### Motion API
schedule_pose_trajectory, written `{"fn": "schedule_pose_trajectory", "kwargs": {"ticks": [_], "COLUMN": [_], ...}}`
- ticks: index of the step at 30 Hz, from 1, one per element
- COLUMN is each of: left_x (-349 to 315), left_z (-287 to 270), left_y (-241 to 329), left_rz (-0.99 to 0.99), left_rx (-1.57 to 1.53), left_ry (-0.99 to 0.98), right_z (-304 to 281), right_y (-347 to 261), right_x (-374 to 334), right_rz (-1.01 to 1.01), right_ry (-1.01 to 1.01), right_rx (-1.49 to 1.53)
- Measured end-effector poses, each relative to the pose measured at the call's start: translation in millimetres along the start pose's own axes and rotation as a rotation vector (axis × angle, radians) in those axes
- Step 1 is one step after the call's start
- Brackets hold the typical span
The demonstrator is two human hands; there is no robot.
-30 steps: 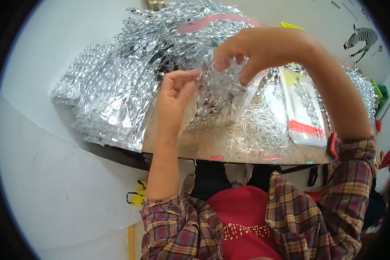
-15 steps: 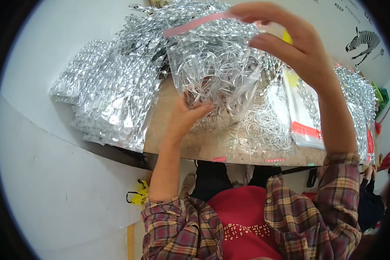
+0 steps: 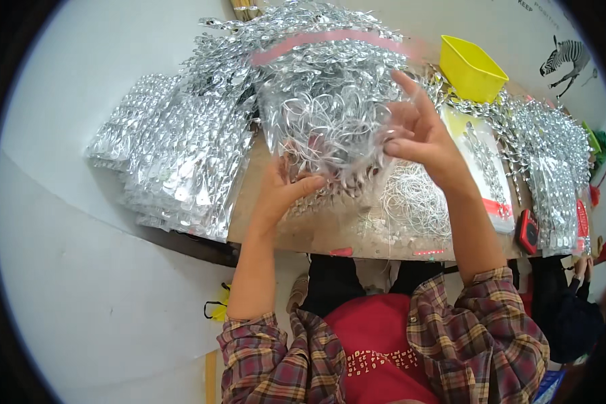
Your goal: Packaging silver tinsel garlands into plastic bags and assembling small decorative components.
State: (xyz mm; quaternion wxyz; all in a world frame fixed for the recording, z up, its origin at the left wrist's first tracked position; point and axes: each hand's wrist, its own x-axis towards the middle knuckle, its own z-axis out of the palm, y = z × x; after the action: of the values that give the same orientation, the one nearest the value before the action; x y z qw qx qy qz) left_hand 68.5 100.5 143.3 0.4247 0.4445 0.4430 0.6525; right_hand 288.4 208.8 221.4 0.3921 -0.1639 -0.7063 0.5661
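Observation:
A clear plastic bag (image 3: 330, 145) is held up over the table, filled with shiny silver twisted pieces and loops of thin white string. A pink strip (image 3: 316, 42) crosses its upper end. My left hand (image 3: 286, 192) grips the bag's lower left, with the thumb in front and the other fingers partly hidden behind the plastic. At the bag's right side is my right hand (image 3: 427, 135), its thumb and fingers apart; some fingertips are blurred against the plastic.
Filled silver bags (image 3: 182, 161) are stacked at left. To the right lie tangled white string (image 3: 417, 202), flat clear bags (image 3: 481, 168), a yellow bin (image 3: 471, 71), a red-and-black device (image 3: 528, 231) and more silver pieces (image 3: 552, 135). Another person's hands (image 3: 584, 268) show at far right.
My right hand has come down from the pink strip at the bag's top to its right side. The left hand keeps its grip. The yellow bin has come into plain view.

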Motion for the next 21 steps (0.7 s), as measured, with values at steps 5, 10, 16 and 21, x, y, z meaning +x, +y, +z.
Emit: {"fn": "schedule_pose_trajectory", "kwargs": {"ticks": [5, 10, 16, 21], "left_x": [1.3, -4.1, 3.8, 25.6], "left_z": [-11.9, -6.0, -7.5, -20.5], "left_y": [-15.9, -9.0, -7.0, 0.7], "left_rz": [0.073, -0.008, -0.024, 0.016], "left_rx": [0.004, -0.007, 0.016, 0.062], "left_ry": [-0.037, -0.011, -0.057, -0.050], "right_z": [-6.9, 3.7, 26.4, 35.3], "right_y": [-42.1, -99.7, -99.5, -119.7], "right_x": [27.5, 47.8, 23.7, 50.3], "right_rz": [-0.136, -0.674, -0.600, -0.357], "right_ry": [-0.068, -0.292, -0.547, -0.466], "right_rx": [-0.136, -0.814, -1.438, -1.600]}}
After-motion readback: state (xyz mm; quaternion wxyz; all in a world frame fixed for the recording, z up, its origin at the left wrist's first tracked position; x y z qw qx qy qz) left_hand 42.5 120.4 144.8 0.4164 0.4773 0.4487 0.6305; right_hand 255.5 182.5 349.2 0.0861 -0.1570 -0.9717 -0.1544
